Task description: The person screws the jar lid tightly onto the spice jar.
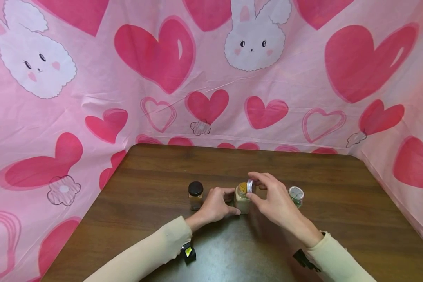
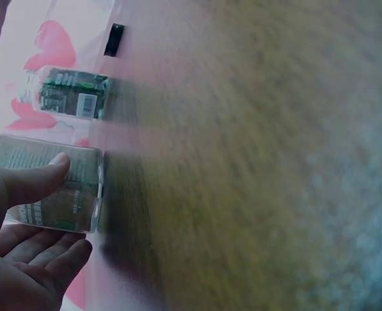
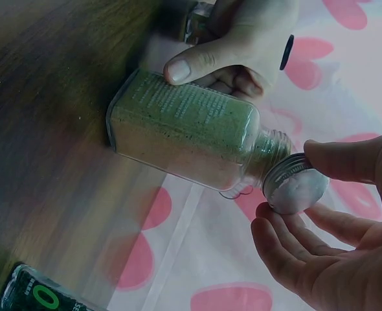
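A square clear spice jar point(image 1: 242, 203) stands upright on the table, filled with yellowish-green seasoning. My left hand point(image 1: 216, 205) grips it from the left, with the thumb point(image 3: 201, 59) along one face. My right hand point(image 1: 276, 197) pinches a silver screw lid point(image 1: 249, 186) between thumb and fingers. The lid point(image 3: 296, 184) is off the mouth and tilted on edge right beside the threaded neck point(image 3: 273, 146). Yellow seasoning shows in the mouth in the head view. Part of the jar is hidden behind the left thumb in the left wrist view.
A black-capped jar point(image 1: 196, 195) stands just left of my left hand. Behind my right hand is another jar point(image 1: 296, 196) with a pale lid and green contents; its dark label point(image 3: 42, 295) shows in the right wrist view. Pink heart-print cloth point(image 1: 204, 70) surrounds the wooden table point(image 1: 155, 168).
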A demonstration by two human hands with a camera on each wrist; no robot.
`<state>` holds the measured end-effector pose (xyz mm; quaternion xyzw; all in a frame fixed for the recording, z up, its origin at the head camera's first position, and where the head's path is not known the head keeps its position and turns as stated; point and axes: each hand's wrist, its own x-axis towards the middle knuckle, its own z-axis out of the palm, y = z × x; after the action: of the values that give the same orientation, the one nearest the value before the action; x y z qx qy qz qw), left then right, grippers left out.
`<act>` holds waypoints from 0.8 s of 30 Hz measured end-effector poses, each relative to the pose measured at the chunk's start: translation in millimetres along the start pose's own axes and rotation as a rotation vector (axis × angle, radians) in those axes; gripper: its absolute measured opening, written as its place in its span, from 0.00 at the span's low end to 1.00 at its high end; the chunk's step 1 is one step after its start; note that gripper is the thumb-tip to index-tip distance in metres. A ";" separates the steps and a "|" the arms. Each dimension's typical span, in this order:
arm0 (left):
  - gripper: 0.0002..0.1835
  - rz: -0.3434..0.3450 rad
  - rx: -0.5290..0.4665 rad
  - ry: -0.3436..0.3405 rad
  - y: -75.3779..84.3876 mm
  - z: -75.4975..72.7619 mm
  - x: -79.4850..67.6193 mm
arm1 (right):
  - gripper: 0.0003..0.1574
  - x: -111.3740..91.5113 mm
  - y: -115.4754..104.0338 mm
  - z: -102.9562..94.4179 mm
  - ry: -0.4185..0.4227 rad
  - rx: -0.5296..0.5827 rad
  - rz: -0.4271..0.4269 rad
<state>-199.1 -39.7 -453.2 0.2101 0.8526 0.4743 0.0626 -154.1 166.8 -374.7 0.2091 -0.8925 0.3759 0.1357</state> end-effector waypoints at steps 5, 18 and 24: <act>0.37 0.000 0.009 0.007 0.1 0.2 0.2 | 0.33 1.3 -0.5 1.8 -0.004 -0.004 0.001; 0.36 0.004 0.005 0.011 1.4 -0.2 0.2 | 0.32 5.2 -0.5 5.9 -0.002 -0.032 0.002; 0.36 0.013 0.003 0.011 1.3 -0.5 0.0 | 0.32 6.8 -1.5 8.1 -0.009 -0.054 -0.001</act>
<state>-198.8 -39.5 -451.8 0.2132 0.8523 0.4745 0.0545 -160.0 158.1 -376.6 0.2076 -0.9027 0.3508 0.1377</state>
